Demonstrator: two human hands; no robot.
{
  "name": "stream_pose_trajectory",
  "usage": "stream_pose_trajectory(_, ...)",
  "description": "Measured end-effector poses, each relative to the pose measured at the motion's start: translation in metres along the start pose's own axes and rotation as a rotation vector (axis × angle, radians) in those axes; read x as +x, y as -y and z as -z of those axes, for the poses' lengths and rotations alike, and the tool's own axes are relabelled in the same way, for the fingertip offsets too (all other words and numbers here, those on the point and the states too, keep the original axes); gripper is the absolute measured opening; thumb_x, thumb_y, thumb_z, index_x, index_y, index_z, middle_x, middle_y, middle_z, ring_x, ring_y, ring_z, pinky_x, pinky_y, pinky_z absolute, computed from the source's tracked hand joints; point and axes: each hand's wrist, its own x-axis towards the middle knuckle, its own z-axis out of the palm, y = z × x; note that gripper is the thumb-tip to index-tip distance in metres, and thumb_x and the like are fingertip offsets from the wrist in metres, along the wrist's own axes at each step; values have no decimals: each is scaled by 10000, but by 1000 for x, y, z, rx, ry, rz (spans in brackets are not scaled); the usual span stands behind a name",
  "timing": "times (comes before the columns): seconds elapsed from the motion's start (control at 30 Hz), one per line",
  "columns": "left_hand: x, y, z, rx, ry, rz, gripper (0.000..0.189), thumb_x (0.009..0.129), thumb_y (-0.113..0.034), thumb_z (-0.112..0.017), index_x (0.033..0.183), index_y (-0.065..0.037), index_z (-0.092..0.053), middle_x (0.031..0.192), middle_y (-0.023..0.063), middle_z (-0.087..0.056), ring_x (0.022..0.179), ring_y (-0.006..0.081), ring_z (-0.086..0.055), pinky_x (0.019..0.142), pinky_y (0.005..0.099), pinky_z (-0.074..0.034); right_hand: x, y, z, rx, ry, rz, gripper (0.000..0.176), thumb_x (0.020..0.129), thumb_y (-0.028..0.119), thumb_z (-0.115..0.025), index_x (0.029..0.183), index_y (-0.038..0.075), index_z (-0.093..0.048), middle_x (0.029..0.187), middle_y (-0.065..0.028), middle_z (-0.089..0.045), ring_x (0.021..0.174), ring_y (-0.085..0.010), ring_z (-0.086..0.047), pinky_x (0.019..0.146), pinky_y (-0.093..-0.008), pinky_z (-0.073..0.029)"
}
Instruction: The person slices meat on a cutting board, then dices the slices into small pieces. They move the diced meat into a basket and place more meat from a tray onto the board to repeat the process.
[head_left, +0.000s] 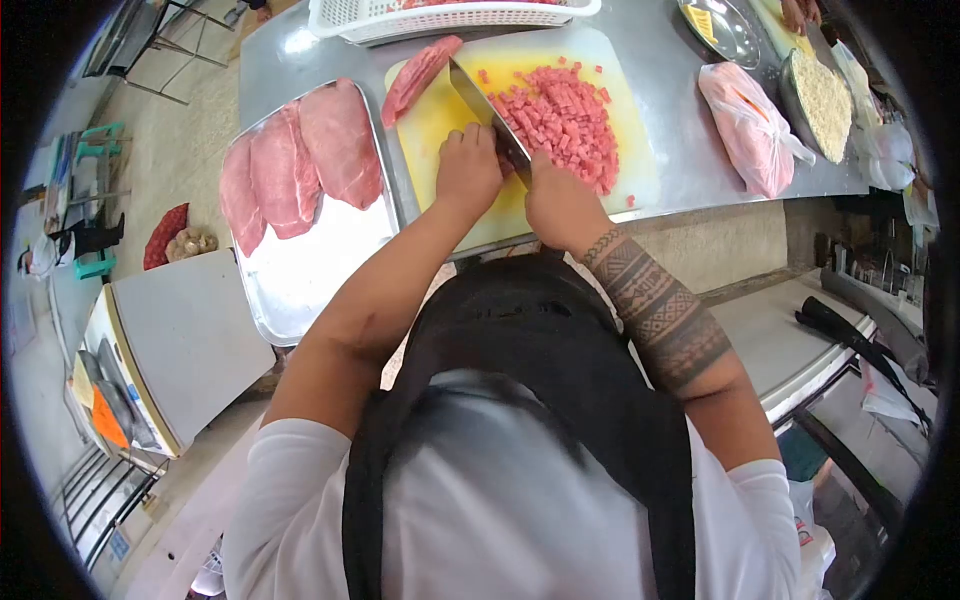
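Note:
A large knife (480, 100) points away from me over the yellow cutting board (424, 160), its handle end in my right hand (560, 203), whose fingers are wrapped round it. Left of the blade, my left hand (468, 170) has its fingers curled down against a piece of meat, mostly hidden under them. A pile of diced meat (570, 125) lies on the board to the right of the blade. One long strip of meat (418, 80) rests at the board's upper left. Large meat slabs (290, 165) lie on a metal tray to the left.
The metal tray (320, 270) stands beside the board. Behind the board is a white basket (365, 25) with meat in it. At the right are a tied plastic bag (750, 130), a bowl of pale crumbs (820, 105) and a round metal plate (735, 40). Another person's hand (800, 14) shows at the top right.

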Motion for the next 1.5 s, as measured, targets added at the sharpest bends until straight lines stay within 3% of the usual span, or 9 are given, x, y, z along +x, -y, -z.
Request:
stream_pose_trajectory(0.2,-3,12,1,-74,26,-60,394,867,-330,-794,1054,-31,-616,1045,142,-612,966,365,-583,862,478,-478,2,-17,10,45,-53,-18,235,965,91,-496,1152,-43,-539,1021,-335,-716,998,-503,-715,883,-596,-554)
stream_pose_trajectory(0.3,-5,13,1,-91,0,-37,417,850,-325,-823,1055,-27,-616,1050,141,-608,967,362,-579,863,482,-476,-13,-18,13,19,-47,-53,260,942,100,-567,1146,-56,-528,950,-345,-699,932,-525,-697,838,-614,-538)
stream_pose_trajectory(0.5,-6,10,-4,24,19,-52,352,884,-281,-732,1103,-27,-627,1064,138,-611,986,349,-590,872,477,-484,-43,27,37,-82,32,-37,240,964,88,-490,1153,-53,-538,984,-316,-732,926,-492,-732,820,-586,-571)
stream_pose_trajectory(0.6,-6,11,-6,64,38,-53,338,886,-266,-692,1124,-34,-627,1072,138,-623,994,337,-598,868,473,-493,-6,20,-5,21,-89,-13,264,965,95,-485,1173,-57,-545,986,-313,-734,924,-489,-734,817,-583,-575)
stream_pose_trajectory(0.8,0,20,10,-88,113,-120,391,887,-293,-767,1102,-8,-609,1070,169,-635,972,375,-611,863,486,-506,5,2,2,-8,-72,-39,284,962,88,-477,1196,-51,-556,1013,-321,-731,979,-490,-727,866,-593,-565)
stream_pose_trajectory(0.9,4,16,24,-232,179,12,376,846,-205,-820,1086,2,-616,1074,207,-628,996,428,-614,890,532,-506,-12,2,10,-27,-61,-94,275,968,90,-473,1183,-62,-552,1031,-327,-727,1000,-491,-722,888,-602,-553)
stream_pose_trajectory(1.1,-3,23,1,-80,93,-134,271,909,-225,-720,1056,-26,-610,1052,185,-637,972,387,-616,871,496,-511,-37,27,11,55,-44,-83,286,947,98,-564,1176,-66,-518,965,-338,-697,959,-529,-688,862,-602,-535)
stream_pose_trajectory(1.2,-5,26,2,-91,78,-196,245,915,-190,-678,1085,-24,-619,1045,177,-645,968,383,-616,870,494,-514,9,18,-19,95,-119,-84,276,951,103,-561,1165,-68,-523,974,-344,-694,968,-528,-686,863,-602,-530)
stream_pose_trajectory(1.5,17,32,51,-255,426,-133,116,894,-76,-686,974,7,-686,1049,244,-701,1027,449,-679,917,532,-537,-17,11,1,51,-126,-138,270,960,108,-514,1170,-58,-551,1064,-354,-702,1031,-497,-706,896,-603,-542)
